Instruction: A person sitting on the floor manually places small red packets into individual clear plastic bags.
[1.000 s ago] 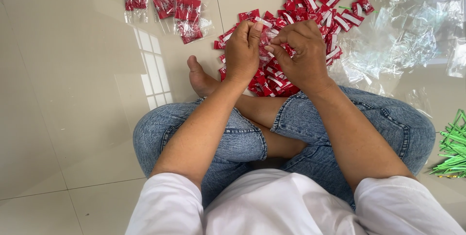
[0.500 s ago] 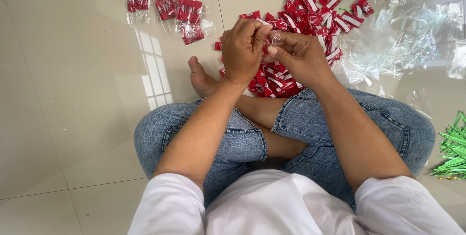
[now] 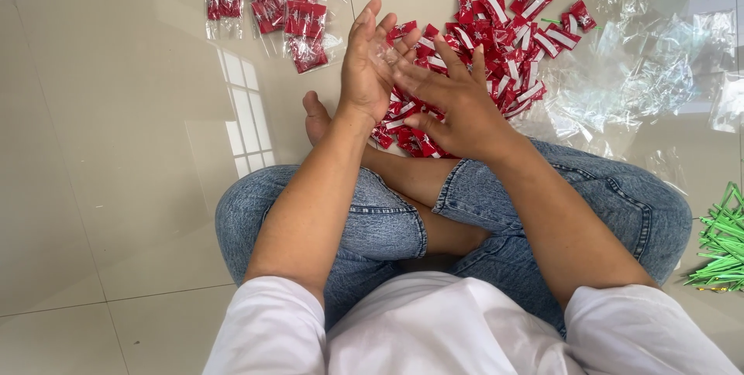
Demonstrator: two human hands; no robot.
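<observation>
Person sits cross-legged on pale floor tiles, jeans and white sleeves. Landmark: the pile of red-and-white packets lying just past the bare foot.

Left hand is raised over the pile's near-left edge, fingers straight and spread. Right hand is beside it, over the near side of the pile, fingers splayed wide. The two palms face each other, close; something thin and clear may lie between them, too faint to tell.

Left of the pile: wide bare tile, then filled clear bags of packets, cut by the top edge. Right of the pile: crumpled empty clear bags, outlines lost in glare. Further right and nearer, green strips, cut by the frame edge. The pile's near part is hidden behind both hands.
</observation>
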